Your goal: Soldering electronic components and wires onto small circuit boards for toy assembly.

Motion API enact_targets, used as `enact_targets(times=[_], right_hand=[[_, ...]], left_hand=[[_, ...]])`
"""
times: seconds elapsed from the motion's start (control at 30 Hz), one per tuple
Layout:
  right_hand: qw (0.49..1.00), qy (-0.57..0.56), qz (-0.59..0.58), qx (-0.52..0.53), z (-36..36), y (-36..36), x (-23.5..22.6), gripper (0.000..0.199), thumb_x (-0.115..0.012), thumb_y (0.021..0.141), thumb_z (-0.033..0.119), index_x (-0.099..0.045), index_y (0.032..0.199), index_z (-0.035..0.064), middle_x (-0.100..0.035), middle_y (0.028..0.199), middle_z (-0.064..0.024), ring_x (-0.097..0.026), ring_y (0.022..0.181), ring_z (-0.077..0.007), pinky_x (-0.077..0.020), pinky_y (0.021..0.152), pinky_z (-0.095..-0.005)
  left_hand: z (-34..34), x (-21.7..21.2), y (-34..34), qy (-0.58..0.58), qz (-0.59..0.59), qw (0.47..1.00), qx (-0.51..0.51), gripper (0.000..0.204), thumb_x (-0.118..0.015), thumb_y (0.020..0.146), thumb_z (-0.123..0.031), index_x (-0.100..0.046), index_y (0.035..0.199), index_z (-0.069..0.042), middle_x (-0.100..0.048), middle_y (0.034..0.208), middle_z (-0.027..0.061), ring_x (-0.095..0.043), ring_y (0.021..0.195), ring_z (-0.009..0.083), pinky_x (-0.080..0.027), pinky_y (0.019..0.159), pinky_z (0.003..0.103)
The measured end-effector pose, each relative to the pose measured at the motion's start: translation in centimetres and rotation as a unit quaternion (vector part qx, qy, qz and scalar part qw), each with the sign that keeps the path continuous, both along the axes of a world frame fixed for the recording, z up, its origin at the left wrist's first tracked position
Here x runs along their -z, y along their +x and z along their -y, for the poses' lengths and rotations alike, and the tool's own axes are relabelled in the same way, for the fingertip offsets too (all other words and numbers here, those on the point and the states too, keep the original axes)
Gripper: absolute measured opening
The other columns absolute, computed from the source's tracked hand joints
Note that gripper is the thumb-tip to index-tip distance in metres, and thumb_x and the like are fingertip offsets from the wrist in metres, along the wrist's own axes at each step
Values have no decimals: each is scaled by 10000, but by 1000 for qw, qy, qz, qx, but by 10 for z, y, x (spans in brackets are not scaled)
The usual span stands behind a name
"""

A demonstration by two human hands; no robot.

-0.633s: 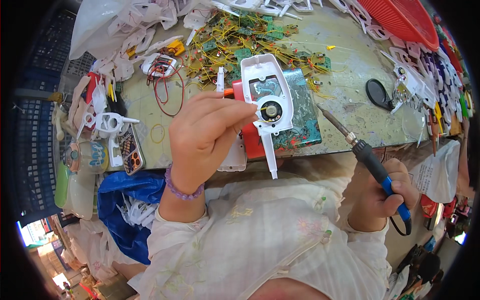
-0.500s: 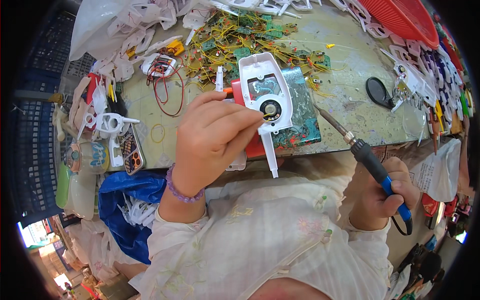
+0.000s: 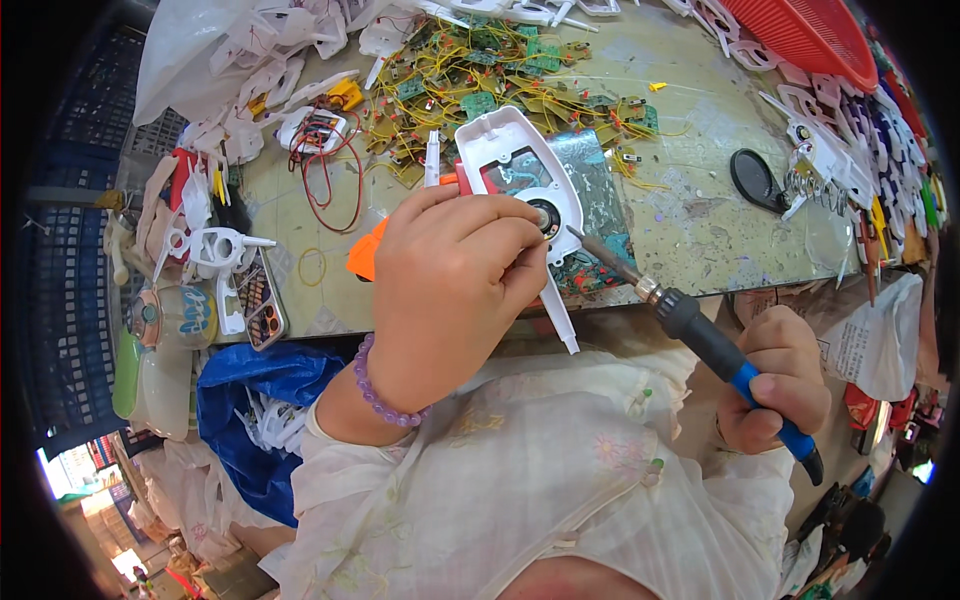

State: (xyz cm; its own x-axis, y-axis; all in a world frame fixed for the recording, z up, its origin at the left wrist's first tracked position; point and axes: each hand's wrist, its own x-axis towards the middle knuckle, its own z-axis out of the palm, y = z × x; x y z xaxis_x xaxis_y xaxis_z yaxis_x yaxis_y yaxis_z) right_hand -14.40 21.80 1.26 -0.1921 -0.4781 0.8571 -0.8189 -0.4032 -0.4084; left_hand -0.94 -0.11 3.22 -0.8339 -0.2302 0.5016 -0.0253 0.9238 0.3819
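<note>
A white plastic housing (image 3: 567, 172) is seen over a green-patterned board (image 3: 612, 215) near the front edge of the surface (image 3: 690, 160), its narrow stem (image 3: 558, 312) pointed toward the person. In the lower part of the housing, a round black speaker (image 3: 550, 222) is partly covered by the left hand (image 3: 455, 280), whose thumb and fingertips are brought together beside the speaker's centre; what is pinched between them is hidden. A purple bead bracelet (image 3: 372, 392) is worn on the left wrist. A soldering iron (image 3: 705, 340) is clamped by its blue grip in the right hand (image 3: 778, 380), and its tip is directed at the housing's right rim, close to the speaker; whether contact is made cannot be told. An orange piece (image 3: 364, 252) is partly hidden behind the left hand. Beyond the housing, green circuit boards with yellow wires (image 3: 470, 85) are heaped together. To the left, a red wire (image 3: 362, 185) is looped near a yellow rubber band (image 3: 313, 267); to the right, a round black lid (image 3: 754, 180) is placed beside metal springs (image 3: 818, 190). At the far right corner, a red basket (image 3: 810, 40) is partly seen.
</note>
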Motion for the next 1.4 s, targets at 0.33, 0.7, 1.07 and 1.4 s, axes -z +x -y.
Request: enact_targets(times=[0.33, 0.7, 1.07, 1.4], right_hand=[[999, 10, -25, -41, 9, -5, -3, 323, -494, 949, 360, -477, 926, 38, -447, 551, -26, -414, 417, -151, -279, 391, -306], [995, 21, -47, -83, 12, -13, -9, 246, -563, 880, 267, -514, 899, 27, -472, 590, -34, -434, 435, -162, -305, 385, -306], [979, 59, -112, -159, 30, -18, -43, 259, -704, 740, 196, -558, 879, 34, -423, 608, -1, -373, 442, -125, -233, 357, -283], [988, -47, -139, -56, 15, -15, -21, 265, -604, 881, 287, -513, 879, 37, -436, 578, -7, -364, 430, -113, -246, 365, -272]], left_hand=[[-5, 0, -3, -1, 9, 1000, -16, 98, -729, 657, -41, -641, 699, -47, -682, 807, 29, -634, 741, 220, -476, 712, 336], [-6, -1, -2, -14, 23, 999, -31, 83, -725, 669, -56, -651, 705, -65, -686, 807, 9, -643, 751, 196, -470, 818, 371], [-7, -2, 0, -19, 26, 999, -30, 81, -724, 674, -60, -658, 719, -74, -688, 817, 2, -643, 773, 189, -455, 847, 387], [-7, 2, -1, -39, 4, 999, -27, 82, -704, 653, -63, -627, 678, -71, -654, 775, 8, -624, 695, 191, -453, 815, 371]])
